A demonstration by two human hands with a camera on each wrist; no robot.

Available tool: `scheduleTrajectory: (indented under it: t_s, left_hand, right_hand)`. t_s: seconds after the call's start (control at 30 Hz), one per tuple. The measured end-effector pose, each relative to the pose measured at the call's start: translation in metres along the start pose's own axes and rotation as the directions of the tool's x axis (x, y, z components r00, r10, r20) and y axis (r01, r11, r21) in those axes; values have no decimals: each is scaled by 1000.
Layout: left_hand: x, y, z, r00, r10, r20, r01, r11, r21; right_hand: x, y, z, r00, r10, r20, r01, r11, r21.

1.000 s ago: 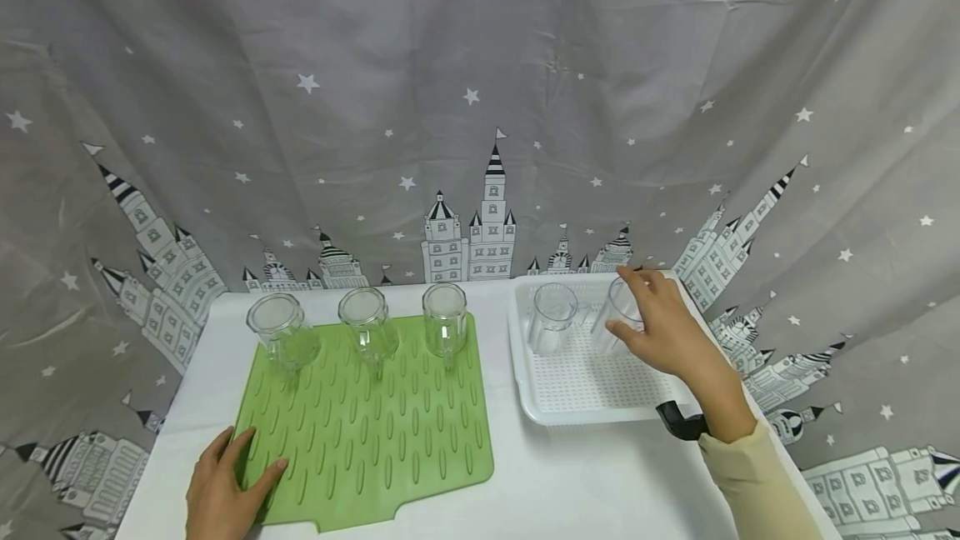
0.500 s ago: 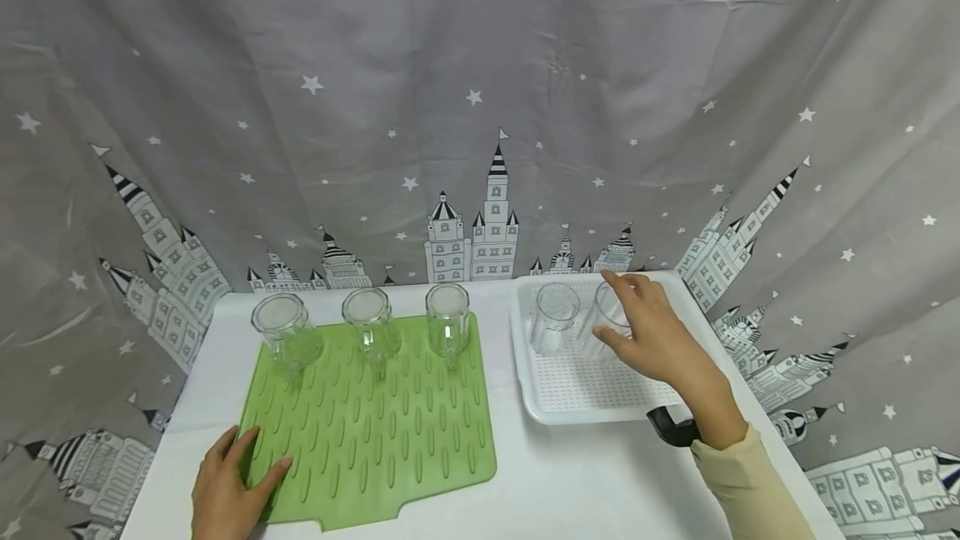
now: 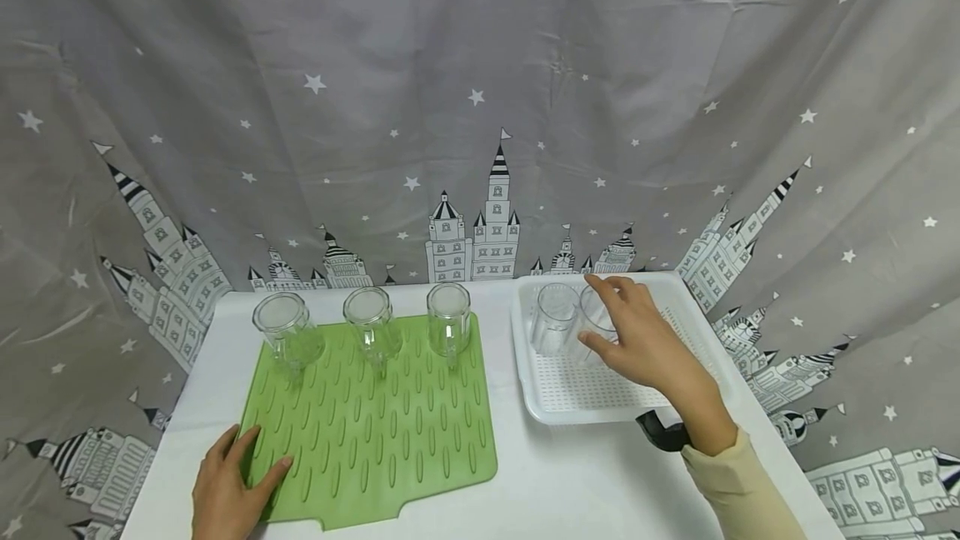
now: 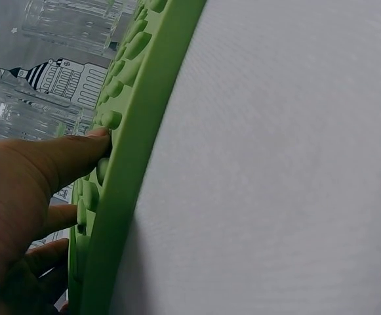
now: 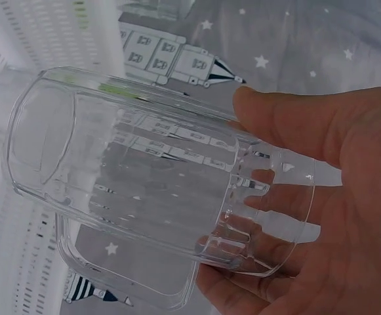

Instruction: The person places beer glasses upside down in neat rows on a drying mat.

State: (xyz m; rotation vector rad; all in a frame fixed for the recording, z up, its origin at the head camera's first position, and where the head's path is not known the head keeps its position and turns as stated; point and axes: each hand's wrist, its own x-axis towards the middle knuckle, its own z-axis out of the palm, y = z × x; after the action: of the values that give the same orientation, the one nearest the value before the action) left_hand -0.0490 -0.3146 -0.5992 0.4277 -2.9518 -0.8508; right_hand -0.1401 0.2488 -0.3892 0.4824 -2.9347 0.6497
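Note:
In the head view my right hand (image 3: 637, 340) holds a clear glass mug (image 3: 597, 307) near its upper end, inside the white basket (image 3: 547, 417). The right wrist view shows thumb and fingers on opposite sides of the mug (image 5: 164, 164), its handle (image 5: 121, 275) on the lower side. Close to its left stands another clear glass (image 3: 557, 319). My left hand (image 3: 227, 486) rests on the left edge of the green ridged mat (image 3: 360, 440), fingers spread; in the left wrist view the thumb (image 4: 79, 156) touches the mat's top.
Three clear glass mugs stand in a row along the mat's back edge: left (image 3: 285, 327), middle (image 3: 371, 323) and right (image 3: 448, 319). A white cloth (image 3: 540, 482) covers the table. Behind it hangs a grey curtain (image 3: 360, 107) printed with stars and castles.
My right hand has moved left with the glass mug, bringing it close beside the other glass in the basket. The left hand stays on the mat.

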Motion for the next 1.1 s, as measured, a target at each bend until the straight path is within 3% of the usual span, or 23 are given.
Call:
scheduleTrajectory:
  t_s: [0.37,1.1]
  left_hand:
    - [-2,-1,-2,1000,-13,16,13,1000,-1]
    - [-2,1,-1,1000,17,-16,-18,1000,-11]
  right_hand:
    - [3,-24,4,999,-25,21,25,1000,-18]
    - [16,-65,23,992,-111,56,111,994,-3]
